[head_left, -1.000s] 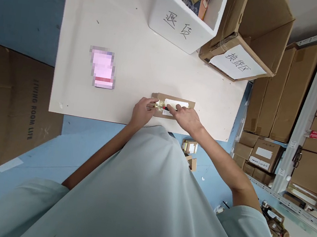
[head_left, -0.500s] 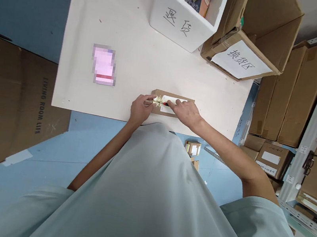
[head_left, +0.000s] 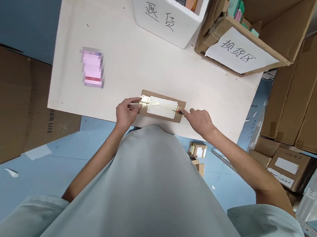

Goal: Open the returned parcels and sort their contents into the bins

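A small cardboard box with a white label and shiny clear tape along its top lies near the table's front edge. My left hand grips its left end between thumb and fingers. At the opposite end, my right hand is closed on a small red-and-black box cutter, mostly hidden by the fingers, its tip at the taped top. A thin line runs lengthwise across the label and tape; how deep it goes I cannot tell.
On the white table lies a blurred pink item. A white foam bin of books and an open carton stand at the back. A large carton is left; shelved boxes stand right.
My right hand has slid the box cutter from near the box's left end to its right end. My left hand still holds the left end. The view has shifted slightly.
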Demonstrator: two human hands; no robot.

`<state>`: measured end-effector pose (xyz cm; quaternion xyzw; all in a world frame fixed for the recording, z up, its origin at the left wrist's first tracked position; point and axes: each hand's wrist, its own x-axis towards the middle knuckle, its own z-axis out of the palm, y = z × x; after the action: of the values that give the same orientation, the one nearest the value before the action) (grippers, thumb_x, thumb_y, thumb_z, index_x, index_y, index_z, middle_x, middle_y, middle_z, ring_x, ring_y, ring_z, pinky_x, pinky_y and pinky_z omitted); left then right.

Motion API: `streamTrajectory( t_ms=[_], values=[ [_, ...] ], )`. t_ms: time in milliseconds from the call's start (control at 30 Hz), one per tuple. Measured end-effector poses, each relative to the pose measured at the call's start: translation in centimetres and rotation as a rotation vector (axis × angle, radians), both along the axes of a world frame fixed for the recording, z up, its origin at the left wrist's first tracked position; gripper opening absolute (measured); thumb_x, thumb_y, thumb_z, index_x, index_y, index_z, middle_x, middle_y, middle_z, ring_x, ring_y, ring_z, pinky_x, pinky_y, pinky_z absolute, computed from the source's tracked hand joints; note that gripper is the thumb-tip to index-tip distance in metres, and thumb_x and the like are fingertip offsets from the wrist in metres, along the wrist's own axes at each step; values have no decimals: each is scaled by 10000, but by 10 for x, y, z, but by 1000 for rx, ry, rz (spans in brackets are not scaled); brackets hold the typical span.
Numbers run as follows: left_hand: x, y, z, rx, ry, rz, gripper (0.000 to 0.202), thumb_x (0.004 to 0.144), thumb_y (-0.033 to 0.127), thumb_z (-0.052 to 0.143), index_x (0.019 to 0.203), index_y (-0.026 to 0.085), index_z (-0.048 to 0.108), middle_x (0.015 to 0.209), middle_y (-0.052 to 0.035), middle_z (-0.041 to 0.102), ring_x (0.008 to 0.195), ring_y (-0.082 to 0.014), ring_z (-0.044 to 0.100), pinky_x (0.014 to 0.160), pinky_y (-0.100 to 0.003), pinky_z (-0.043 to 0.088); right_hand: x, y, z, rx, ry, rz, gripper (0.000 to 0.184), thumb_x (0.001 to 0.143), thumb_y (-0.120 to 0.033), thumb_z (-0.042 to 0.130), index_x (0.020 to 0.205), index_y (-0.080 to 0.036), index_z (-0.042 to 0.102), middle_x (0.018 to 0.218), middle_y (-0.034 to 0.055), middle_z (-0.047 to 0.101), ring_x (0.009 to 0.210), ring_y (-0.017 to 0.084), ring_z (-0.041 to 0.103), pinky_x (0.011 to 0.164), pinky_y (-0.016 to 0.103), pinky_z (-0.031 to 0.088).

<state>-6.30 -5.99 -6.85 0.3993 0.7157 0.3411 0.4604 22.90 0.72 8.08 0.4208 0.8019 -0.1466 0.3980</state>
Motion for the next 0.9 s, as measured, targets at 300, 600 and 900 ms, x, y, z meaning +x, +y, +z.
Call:
streamTrajectory(
  t_ms=[300, 600, 900],
  values=[
    [26, 12, 8, 23, 130, 133, 247, 890, 435, 813, 1005, 227, 745, 1101, -58, 783, 989, -211, 738, 894, -317, 619, 36, -7, -9, -46, 80, -1, 744, 980, 61, 457, 1680, -185, 417, 1224, 171, 748, 991, 257, 752, 702, 335, 398],
    [38, 22, -7, 20, 99, 181, 277, 835, 415, 850, 913, 216, 673, 992, -42, 740, 967, -188, 700, 898, -310, 599, 99, -8, -37, -59, 186, -59, 640, 1023, -10, 495, 1612, -260, 503, 1101, 112, 751, 781, 206, 701, 650, 324, 315],
    [33, 25, -5, -40, 91, 161, 389, 783, 511, 877, 909, 208, 666, 986, -44, 714, 845, -155, 645, 736, -259, 544, 136, -14, -124, 11, 504, -195, 455, 1219, -411, 331, 1575, -317, 598, 1175, 99, 783, 947, 222, 680, 635, 307, 275]
  ],
)
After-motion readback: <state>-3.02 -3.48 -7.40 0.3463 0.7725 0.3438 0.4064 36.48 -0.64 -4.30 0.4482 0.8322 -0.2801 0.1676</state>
